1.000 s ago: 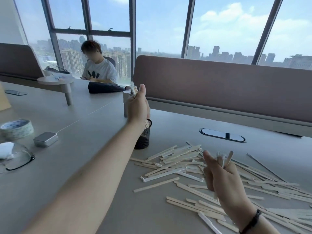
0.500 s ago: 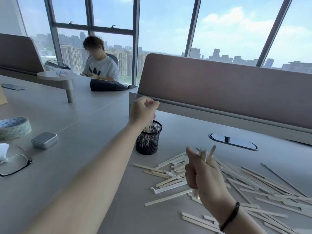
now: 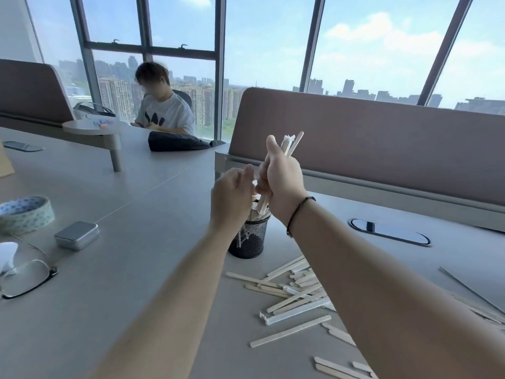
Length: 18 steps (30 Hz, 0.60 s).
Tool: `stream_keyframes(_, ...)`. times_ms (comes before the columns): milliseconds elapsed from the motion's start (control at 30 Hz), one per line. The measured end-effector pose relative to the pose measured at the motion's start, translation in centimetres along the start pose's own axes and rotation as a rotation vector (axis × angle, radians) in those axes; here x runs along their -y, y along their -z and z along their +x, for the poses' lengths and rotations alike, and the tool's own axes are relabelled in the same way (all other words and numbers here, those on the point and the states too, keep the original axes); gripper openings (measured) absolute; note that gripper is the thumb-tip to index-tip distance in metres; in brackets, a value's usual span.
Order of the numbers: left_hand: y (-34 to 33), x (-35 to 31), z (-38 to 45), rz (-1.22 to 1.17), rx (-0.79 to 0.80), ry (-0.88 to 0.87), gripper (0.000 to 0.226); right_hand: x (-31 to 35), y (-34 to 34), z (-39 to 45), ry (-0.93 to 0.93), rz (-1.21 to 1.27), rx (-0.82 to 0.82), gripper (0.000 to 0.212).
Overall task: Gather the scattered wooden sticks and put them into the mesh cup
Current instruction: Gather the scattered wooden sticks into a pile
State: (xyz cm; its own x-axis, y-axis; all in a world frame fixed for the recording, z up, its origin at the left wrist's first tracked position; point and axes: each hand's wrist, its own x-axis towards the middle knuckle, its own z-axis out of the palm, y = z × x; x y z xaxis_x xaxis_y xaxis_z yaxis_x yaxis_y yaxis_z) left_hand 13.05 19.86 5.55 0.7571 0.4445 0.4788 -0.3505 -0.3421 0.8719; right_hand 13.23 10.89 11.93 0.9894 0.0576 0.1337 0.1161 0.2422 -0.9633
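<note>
A black mesh cup (image 3: 250, 239) stands on the grey table with a few sticks inside. Directly above it my right hand (image 3: 284, 181) is shut on a bundle of wooden sticks (image 3: 291, 143); their upper ends poke above my fist and their lower ends reach down to the cup's rim. My left hand (image 3: 232, 198) hovers just left of the right one, fingers loosely curled, nothing visibly held. Several loose wooden sticks (image 3: 295, 291) lie scattered on the table in front of the cup and under my right forearm.
A tape roll (image 3: 26, 214), a small metal tin (image 3: 77, 235) and eyeglasses (image 3: 27, 277) lie on the left. A brown desk divider (image 3: 382, 143) rises behind the cup, with a cable port (image 3: 389, 235) to the right. Another person sits at the far table.
My right hand rose from the pile with its bundle and moved over the cup. My left hand, which dropped its sticks into the cup, now sits beside the right hand.
</note>
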Motion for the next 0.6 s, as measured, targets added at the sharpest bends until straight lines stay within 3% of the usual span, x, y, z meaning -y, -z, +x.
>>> stream_keyframes(133, 1.1, 0.5, -0.2, -0.214, -0.149, 0.107, 0.036, -1.6, -1.4, 2.5, -0.010, -0.134, -0.005, 0.053)
stream_keyframes(367, 2.2, -0.1, 0.7, -0.190, -0.235, 0.087, 0.034, -2.8, -1.5, 3.5, -0.043, -0.200, 0.091, 0.031)
stream_keyframes(600, 2.1, -2.4, -0.1, -0.105, -0.220, -0.111, 0.031, 0.6, 1.6, 2.4, 0.166, -0.382, 0.027, 0.010)
